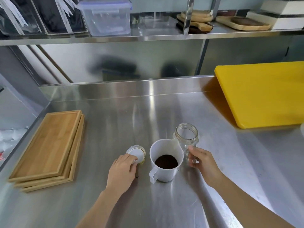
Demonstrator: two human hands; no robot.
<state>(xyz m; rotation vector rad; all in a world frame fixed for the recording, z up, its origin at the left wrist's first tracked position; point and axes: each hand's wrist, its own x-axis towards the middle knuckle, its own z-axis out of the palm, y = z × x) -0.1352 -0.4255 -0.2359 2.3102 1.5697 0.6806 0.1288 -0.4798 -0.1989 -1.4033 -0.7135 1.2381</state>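
Gripping lid (137, 153) at near edge with left hand (122, 170), on counter (131, 116) left of mug (166, 175). Gripping jar (186, 137) with right hand (203, 162), upright, just right of mug. Likely recapping: lift lid clear of mug, seat flat on threads, twist, keep jar steady. Nothing in jar. Dark grounds (166, 161) at mug bottom.

Empty open glass jar (186, 137) upright; white lid (136, 153) flat, apart.
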